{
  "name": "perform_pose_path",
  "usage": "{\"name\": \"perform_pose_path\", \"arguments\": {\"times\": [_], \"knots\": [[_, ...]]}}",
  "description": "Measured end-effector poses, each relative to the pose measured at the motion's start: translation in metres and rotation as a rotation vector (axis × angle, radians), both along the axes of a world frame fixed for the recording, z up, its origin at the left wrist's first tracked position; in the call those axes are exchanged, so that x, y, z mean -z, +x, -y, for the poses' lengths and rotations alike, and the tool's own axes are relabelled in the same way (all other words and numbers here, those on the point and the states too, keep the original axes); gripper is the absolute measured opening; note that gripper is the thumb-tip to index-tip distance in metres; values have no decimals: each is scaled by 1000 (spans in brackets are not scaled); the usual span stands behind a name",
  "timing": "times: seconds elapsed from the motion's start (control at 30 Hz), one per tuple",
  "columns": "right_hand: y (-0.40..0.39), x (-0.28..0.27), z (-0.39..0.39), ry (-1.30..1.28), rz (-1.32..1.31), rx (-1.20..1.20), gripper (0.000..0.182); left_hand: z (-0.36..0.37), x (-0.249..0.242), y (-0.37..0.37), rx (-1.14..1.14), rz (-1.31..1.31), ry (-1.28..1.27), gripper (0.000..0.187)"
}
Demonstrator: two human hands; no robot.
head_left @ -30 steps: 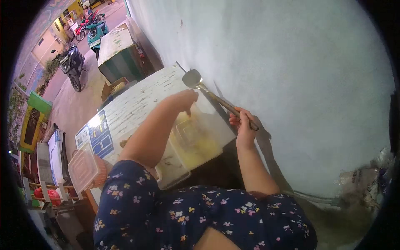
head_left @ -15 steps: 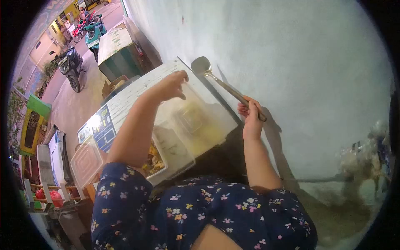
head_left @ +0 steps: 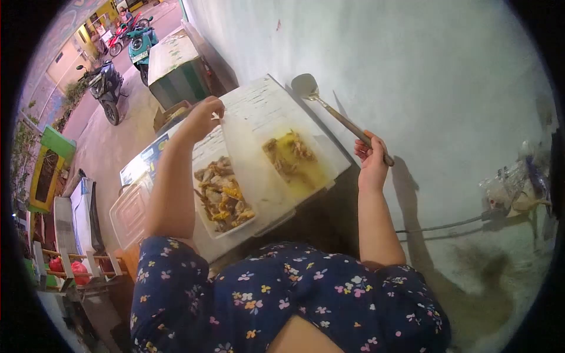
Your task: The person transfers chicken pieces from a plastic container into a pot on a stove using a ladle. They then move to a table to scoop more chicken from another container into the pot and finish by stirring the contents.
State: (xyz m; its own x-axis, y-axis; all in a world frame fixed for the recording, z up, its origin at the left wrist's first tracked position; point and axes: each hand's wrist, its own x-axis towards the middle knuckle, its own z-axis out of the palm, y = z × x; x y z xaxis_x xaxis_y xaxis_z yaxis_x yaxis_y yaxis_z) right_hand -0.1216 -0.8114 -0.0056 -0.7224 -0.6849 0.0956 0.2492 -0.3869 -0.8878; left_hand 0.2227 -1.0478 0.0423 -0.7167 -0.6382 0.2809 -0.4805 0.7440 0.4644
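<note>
In my right hand (head_left: pixel 372 159) is a wok spatula (head_left: pixel 335 114), its broad metal head raised toward the wall. My left hand (head_left: pixel 206 115) pinches the edge of a translucent plastic lid (head_left: pixel 244 156), tilted between two food containers. To the right, one container (head_left: pixel 321 183) holds cooked meat pieces (head_left: pixel 288 154) in yellow liquid. The other, at left (head_left: pixel 231 234), is filled with brown and yellow meat pieces (head_left: pixel 222 197); my left forearm passes beside it. Both containers rest on a white, worn tabletop (head_left: pixel 259 97).
Another plastic lid (head_left: pixel 130 213) lies left of my left arm. A pale wall (head_left: pixel 435 106) borders the table's right side, with a cable (head_left: pixel 438 228) along it. Beyond the table stand a large box (head_left: pixel 176 65) and parked motorbikes (head_left: pixel 106 91). A person (head_left: pixel 125 16) is in the distance.
My left hand has moved left with the lid, away from above the right container. Both containers' food now shows more clearly. My right hand still holds the wok spatula; the view has shifted slightly.
</note>
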Motion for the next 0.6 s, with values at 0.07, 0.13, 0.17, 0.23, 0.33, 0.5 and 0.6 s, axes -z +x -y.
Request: {"name": "perform_pose_path", "arguments": {"times": [0.07, 0.13, 0.17, 0.23, 0.33, 0.5, 0.6], "knots": [[5, -2, -1, 1, 8, -9, 29, 6, 20, 8, -49, 63, 49, 17], [11, -3, -2, 8, -3, -21, 28, 2, 30, 16, -55, 91, 37, 15], [13, -4, -3, 19, -16, -23, 28, 1, 35, 20, -75, 140, 10, 17], [18, -7, -6, 38, -40, -27, 28, -3, 46, 21, -120, 103, -34, 20], [22, -9, -14, 39, -134, -45, 28, -18, 44, 6, -147, 72, -17, 25], [32, -26, -40, 77, -623, -106, 20, -45, 48, -30, -155, 148, 97, 27], [37, -36, -49, 89, -1073, -115, 11, -63, 49, -45, -127, 272, 111, 27]]}}
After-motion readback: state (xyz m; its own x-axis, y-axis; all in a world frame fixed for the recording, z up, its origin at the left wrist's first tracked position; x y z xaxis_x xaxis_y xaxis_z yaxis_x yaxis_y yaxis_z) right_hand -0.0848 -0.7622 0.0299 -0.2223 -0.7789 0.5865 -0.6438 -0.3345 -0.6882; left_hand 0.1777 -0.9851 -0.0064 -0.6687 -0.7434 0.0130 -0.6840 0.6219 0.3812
